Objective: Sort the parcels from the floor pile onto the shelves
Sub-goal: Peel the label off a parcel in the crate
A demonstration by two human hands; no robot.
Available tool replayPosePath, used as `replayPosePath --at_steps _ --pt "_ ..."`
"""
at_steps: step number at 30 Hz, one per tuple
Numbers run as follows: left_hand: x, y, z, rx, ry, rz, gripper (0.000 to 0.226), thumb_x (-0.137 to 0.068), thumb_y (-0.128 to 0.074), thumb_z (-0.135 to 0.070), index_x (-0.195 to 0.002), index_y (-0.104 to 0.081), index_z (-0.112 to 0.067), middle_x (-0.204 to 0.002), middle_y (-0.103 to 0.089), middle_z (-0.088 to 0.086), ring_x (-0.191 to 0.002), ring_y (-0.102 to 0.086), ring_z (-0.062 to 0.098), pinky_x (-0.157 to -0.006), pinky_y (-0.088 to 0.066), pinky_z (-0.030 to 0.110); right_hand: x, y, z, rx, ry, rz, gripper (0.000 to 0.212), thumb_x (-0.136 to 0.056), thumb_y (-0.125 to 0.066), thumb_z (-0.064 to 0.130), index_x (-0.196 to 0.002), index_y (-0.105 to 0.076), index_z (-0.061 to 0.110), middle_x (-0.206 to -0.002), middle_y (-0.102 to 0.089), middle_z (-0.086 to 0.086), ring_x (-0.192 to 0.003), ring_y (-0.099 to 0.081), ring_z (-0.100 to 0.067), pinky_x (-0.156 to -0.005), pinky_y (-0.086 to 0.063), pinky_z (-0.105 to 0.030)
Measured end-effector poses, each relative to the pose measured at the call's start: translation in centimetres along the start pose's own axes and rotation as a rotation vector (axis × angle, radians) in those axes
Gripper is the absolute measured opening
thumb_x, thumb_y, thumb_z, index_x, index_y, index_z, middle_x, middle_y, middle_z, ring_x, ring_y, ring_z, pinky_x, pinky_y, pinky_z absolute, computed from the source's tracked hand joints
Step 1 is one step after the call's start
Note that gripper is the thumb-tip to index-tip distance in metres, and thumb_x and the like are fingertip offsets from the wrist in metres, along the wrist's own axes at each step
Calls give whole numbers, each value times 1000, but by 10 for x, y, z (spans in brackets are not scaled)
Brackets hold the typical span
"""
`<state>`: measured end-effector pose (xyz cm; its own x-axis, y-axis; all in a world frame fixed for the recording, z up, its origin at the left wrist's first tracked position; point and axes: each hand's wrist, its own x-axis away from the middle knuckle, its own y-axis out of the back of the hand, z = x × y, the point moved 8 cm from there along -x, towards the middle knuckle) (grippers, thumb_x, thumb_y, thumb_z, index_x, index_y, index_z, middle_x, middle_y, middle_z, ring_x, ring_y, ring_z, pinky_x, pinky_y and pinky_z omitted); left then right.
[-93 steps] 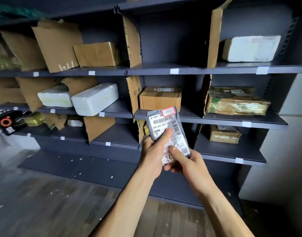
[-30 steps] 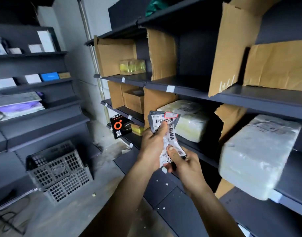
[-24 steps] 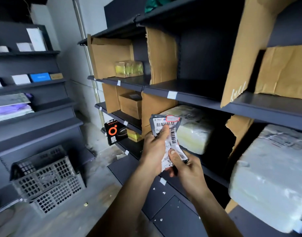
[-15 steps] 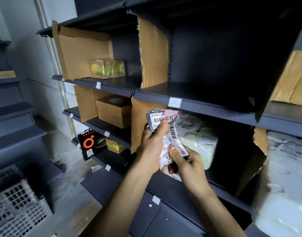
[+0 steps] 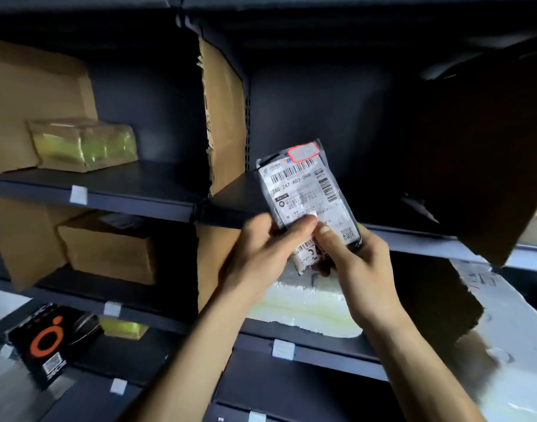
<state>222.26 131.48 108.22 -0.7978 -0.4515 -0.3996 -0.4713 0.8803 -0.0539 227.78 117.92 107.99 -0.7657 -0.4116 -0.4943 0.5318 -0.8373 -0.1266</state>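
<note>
The dark metal shelving [image 5: 133, 205] already carries several parcels: a white foam block [image 5: 303, 309] on the lower board, a brown cardboard box [image 5: 109, 248] at the left, a clear-wrapped green bundle [image 5: 84, 144] above it. The small grey plastic mailer with a barcode label [image 5: 303, 193] is unplaced, upright before the upper board's front edge, pinched by the left hand [image 5: 261, 254] and right hand [image 5: 358, 269]. Shelving it remains; the floor pile is out of view.
</note>
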Motion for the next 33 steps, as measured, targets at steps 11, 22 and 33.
replayPosePath --at_steps 11,22,33 --pt "-72 6 -29 24 -60 19 47 -75 -84 -35 -113 -75 -9 -111 -79 8 -107 -75 29 -97 -58 56 -84 7 42 218 212 -9 27 -102 -66 12 -76 -59 13 -65 -65 0 -60 -57 -10 -56 -48 -25" --pt "-111 10 2 -22 -17 -53 41 -87 -79 0 -123 -61 -12 -111 -76 2 -100 -74 8 -82 -60 29 -134 10 -5 304 -2 -68 20 -102 -65 12 -82 -62 7 -65 -62 -3 -44 -54 -1 -44 -43 -17" --pt "-125 13 4 -897 -254 -213 76 -88 -72 -44 -148 -35 -18 -143 -33 8 -136 -33 31 -114 -31 45 -154 43 -21 755 -58 -89 54 -92 -74 22 -143 -57 12 -130 -68 -7 -124 -63 -24 -108 -47 -36"
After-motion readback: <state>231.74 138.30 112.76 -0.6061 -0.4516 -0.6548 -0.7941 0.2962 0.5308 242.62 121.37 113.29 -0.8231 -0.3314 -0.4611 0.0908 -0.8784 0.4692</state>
